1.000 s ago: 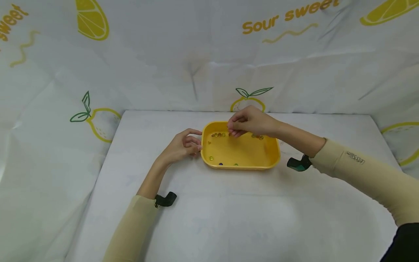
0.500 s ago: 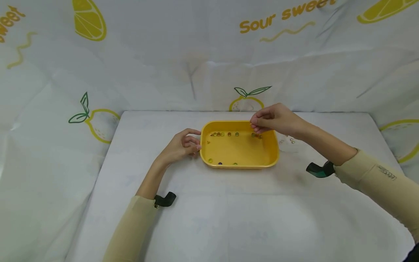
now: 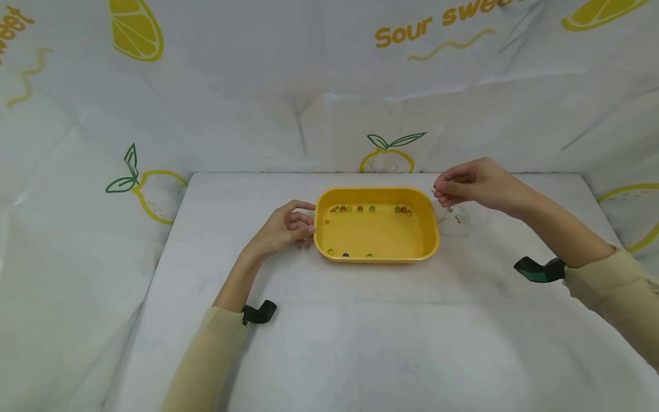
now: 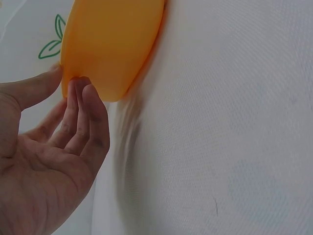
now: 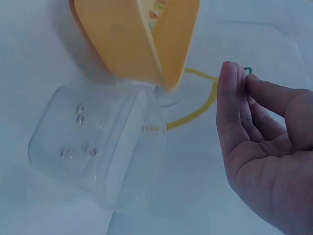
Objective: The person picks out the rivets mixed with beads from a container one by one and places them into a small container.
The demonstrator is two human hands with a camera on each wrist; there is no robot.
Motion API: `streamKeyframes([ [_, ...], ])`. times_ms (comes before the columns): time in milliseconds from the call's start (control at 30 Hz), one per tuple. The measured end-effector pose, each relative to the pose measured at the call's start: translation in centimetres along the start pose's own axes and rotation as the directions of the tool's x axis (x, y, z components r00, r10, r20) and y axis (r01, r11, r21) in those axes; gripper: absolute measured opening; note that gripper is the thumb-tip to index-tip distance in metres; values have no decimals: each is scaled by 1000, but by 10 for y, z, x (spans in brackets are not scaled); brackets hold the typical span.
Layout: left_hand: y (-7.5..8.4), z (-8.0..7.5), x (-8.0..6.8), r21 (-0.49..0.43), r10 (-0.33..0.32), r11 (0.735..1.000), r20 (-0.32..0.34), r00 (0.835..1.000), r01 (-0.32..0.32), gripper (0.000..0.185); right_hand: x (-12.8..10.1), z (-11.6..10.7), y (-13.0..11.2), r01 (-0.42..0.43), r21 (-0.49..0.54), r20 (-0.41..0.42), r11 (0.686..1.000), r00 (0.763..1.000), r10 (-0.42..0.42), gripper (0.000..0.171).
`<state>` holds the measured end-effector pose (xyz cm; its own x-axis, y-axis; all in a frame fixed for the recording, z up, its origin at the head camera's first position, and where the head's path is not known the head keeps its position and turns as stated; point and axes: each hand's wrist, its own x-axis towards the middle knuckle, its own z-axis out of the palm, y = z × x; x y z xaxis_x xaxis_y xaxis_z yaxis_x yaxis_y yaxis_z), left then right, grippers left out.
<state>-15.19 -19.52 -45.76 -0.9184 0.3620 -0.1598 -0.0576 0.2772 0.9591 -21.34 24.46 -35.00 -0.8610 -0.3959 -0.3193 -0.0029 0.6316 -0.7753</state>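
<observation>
My left hand (image 3: 280, 230) holds the left end of a yellow plastic tray (image 3: 376, 258), thumb and fingertips against its rim and outer wall. In the left wrist view, the fingers (image 4: 95, 115) are bent toward that wall. Several small glass marbles (image 3: 360, 209), amber, green and blue, lie along the tray's far and near sides. My right hand (image 3: 476, 184) is raised right of the tray, thumb and fingertips pinching a tiny pale-orange bead (image 3: 434, 191). In the right wrist view the fingertips mostly hide it. Beneath this hand is a clear plastic container (image 5: 112, 142) with several small clear beads (image 5: 90, 150).
The white-covered table (image 3: 319, 343) extends in front of the tray. A white cloth (image 3: 231, 114) with lemon prints hangs behind and at the sides. Black wrist cameras (image 3: 539, 269) jut inward from both sleeves.
My right hand has moved right, from over the tray's far side to above the clear container, uncovering marbles in the tray. My left hand stays at the tray's left end.
</observation>
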Motion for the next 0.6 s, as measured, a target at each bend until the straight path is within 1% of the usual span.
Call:
streamKeyframes([
  [133,-1,0,0,2,2,1000,3,1000,-2,53,-4,-13,9,-25,-30,6,999,1000,25,40],
  [300,0,0,0,-3,1,1000,3,1000,-1,53,-6,-22,21,-67,-108,22,992,997,70,40],
  [467,0,0,-1,-6,5,1000,1,1000,-5,52,-6,-27,32,-66,-167,35,984,997,73,37],
  [600,-1,1,0,-7,7,1000,3,1000,-7,52,-6,-29,37,-62,-175,37,983,997,69,33],
])
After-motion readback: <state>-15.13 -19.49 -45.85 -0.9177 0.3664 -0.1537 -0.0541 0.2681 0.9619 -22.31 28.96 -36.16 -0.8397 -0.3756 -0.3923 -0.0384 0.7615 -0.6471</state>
